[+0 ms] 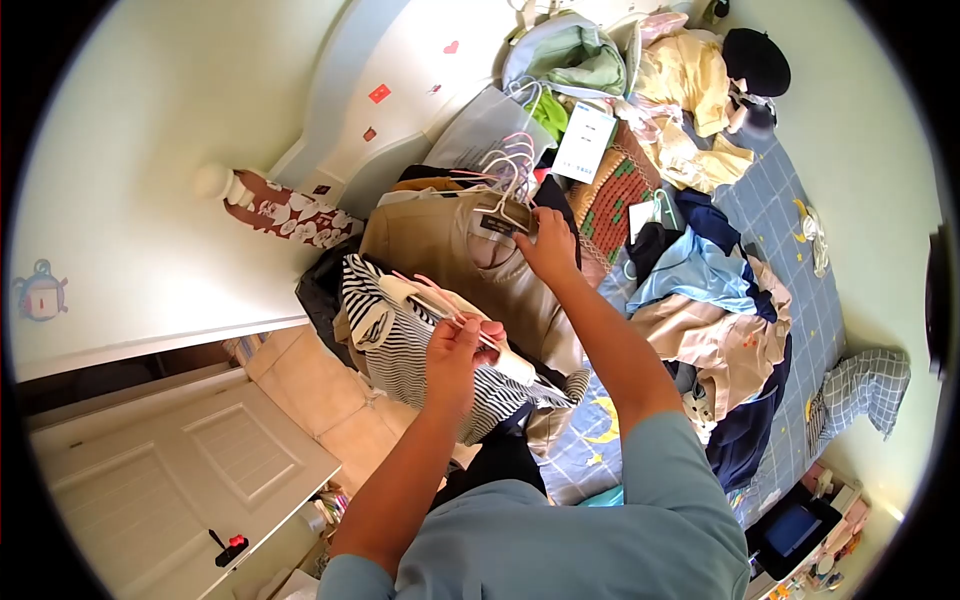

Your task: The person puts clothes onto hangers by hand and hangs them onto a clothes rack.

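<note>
Landmark: tan jacket (410, 235), lying at the headboard end of the bed (785, 180). Sheet is blue with a white grid, yellow moons and stars. Headboard (400, 60) is just beyond the jacket, white and blue-gray with small red stickers. White paneled door (200, 460) and tile floor (310, 380) are down-left of the jacket. Right of it, clothes piled on the bed: light blue garment (690, 270), beige garment (720, 330); up-right, yellow clothes (690, 80) and a black hat (757, 62). Gray plaid pillow (865, 395) is well right of it, a small lit screen (792, 528) far down-right.

Left hand (465, 350), just below the jacket: fingers pinching the pink and cream hangers (447, 305). Black-and-white striped garment (400, 365) hangs beneath that hand, overlapping the jacket's lower left.

Right hand (548, 245), at the jacket's neck: fingers bent, touching the collar next to the hanger hook. Cannot tell how tightly they are pressed together, or whether they hold hanger as well as fabric.

Text: dark neck label (497, 226) inside the jacket collar, lettering too small to read. White card (586, 143) above-right of the jacket has print, also not legible.
</note>
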Motion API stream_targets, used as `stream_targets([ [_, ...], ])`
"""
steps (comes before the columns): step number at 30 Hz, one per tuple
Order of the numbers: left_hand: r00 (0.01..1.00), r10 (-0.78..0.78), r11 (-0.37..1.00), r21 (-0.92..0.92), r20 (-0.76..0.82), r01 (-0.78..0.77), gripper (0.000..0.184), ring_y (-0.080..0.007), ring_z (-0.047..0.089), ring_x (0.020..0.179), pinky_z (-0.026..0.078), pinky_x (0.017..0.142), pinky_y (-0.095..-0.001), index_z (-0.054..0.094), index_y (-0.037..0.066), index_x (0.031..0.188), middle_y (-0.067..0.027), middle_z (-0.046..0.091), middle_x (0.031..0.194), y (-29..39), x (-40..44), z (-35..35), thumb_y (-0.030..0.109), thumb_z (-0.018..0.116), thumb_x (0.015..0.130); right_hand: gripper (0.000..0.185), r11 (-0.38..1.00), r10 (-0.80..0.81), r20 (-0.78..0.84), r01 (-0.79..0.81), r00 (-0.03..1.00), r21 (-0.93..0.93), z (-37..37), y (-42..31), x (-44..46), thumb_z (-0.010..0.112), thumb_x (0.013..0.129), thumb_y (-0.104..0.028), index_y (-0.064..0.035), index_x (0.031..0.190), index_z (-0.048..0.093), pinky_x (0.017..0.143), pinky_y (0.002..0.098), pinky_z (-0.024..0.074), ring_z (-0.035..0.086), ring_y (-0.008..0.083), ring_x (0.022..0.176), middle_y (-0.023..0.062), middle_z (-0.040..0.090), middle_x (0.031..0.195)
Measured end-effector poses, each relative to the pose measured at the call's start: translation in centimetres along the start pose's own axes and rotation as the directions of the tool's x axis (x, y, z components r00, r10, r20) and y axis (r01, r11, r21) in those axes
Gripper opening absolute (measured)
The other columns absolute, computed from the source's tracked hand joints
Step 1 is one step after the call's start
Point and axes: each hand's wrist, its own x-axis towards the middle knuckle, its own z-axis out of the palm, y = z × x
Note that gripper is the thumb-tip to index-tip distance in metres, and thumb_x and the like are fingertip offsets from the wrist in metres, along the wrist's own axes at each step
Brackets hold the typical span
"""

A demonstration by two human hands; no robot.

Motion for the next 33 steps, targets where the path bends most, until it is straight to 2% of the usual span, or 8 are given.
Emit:
stream_targets([
  [1,1.000,0.005,1.000,-0.010,0.013,-0.005,0.015,-0.0180,0.067,0.085,0.055,0.067,-0.0291,0.055,0.004,0.105,-0.0104,0.070,0.096,0.1,-0.3,-0.1,0.018,0.055,0.101,0.049,0.997,0.058,0.068,-0.055,0.996,-0.044,0.1,-0.5,0.4,0.077,0.075,-0.026,-0.0101,0.116,0.055,0.088,0.0457,0.0463,0.058,0.0332,0.108,0.0121,0.058,0.111],
  [11,0.993,0.089,0.993,-0.090,0.074,-0.082,0.015,-0.0197,0.069,0.086,0.055,0.073,-0.0306,0.059,0.007,0.105,-0.0085,0.070,0.095,1.3,-3.4,-2.4,0.022,0.056,0.101,0.024,0.978,-0.209,0.018,0.209,0.978,0.018,-2.7,-2.1,0.4,0.061,0.080,-0.014,-0.0050,0.102,0.060,0.079,0.0490,0.0503,0.063,0.0371,0.095,0.0176,0.063,0.100],
  [15,0.988,0.133,0.987,-0.100,0.071,-0.126,0.015,-0.0188,0.069,0.086,0.054,0.072,-0.0294,0.059,0.008,0.106,-0.0077,0.070,0.094,2.0,-5.7,-3.6,0.022,0.056,0.101,0.025,0.948,-0.211,0.152,0.163,0.966,0.274,-7.2,-6.6,-3.4,0.065,0.083,-0.013,-0.0030,0.105,0.064,0.070,0.0401,0.0493,0.063,0.0323,0.078,0.0175,0.063,0.087],
  [16,0.987,0.145,0.984,-0.112,0.074,-0.136,0.015,-0.0187,0.069,0.086,0.054,0.072,-0.0292,0.059,0.008,0.106,-0.0077,0.070,0.094,2.2,-6.4,-4.2,0.022,0.056,0.101,0.024,0.929,-0.231,0.178,0.163,0.957,0.332,-8.3,-8.0,-4.6,0.067,0.084,-0.014,-0.0015,0.104,0.064,0.065,0.0353,0.0470,0.059,0.0246,0.069,0.0134,0.062,0.080],
  [19,0.984,0.164,0.978,-0.145,0.066,-0.153,0.015,-0.0176,0.068,0.085,0.054,0.071,-0.0290,0.060,0.008,0.105,-0.0061,0.069,0.094,3.1,-9.3,-5.8,0.022,0.058,0.100,0.023,0.874,-0.252,0.349,0.057,0.903,0.482,-10.4,-11.6,-8.5,0.067,0.086,-0.014,-0.0006,0.105,0.063,0.063,0.0303,0.0458,0.056,0.0138,0.068,0.0070,0.062,0.077],
  [20,0.980,0.184,0.974,-0.150,0.070,-0.172,0.015,-0.0172,0.067,0.084,0.054,0.070,-0.0290,0.060,0.008,0.104,-0.0056,0.069,0.094,3.1,-10.1,-6.8,0.023,0.058,0.100,0.021,0.784,-0.208,0.462,-0.136,0.862,0.606,-10.2,-12.4,-10.0,0.066,0.088,-0.012,-0.0005,0.105,0.063,0.063,0.0250,0.0442,0.053,0.0059,0.070,0.0007,0.063,0.081],
  [26,0.969,0.245,0.948,-0.212,0.018,-0.236,0.019,-0.0140,0.065,0.081,0.055,0.066,-0.0282,0.062,0.007,0.108,-0.0033,0.065,0.090,4.2,-17.9,-12.6,0.023,0.061,0.098,0.019,0.577,-0.317,0.663,-0.417,0.678,0.703,-12.5,-22.7,-21.6,0.068,0.089,-0.011,-0.0024,0.104,0.062,0.063,0.0202,0.0428,0.053,0.0028,0.072,-0.0036,0.062,0.084],
  [33,0.907,0.407,0.866,-0.272,-0.106,-0.420,0.021,-0.0125,0.065,0.075,0.056,0.064,-0.0258,0.061,0.004,0.113,-0.0047,0.067,0.088,2.7,-30.4,-20.6,0.019,0.060,0.099,0.025,0.615,-0.533,0.550,-0.152,0.644,0.774,-11.0,-31.4,-36.3,0.071,0.089,-0.011,-0.0004,0.108,0.059,0.067,0.0217,0.0443,0.054,0.0053,0.078,0.0002,0.062,0.090],
])
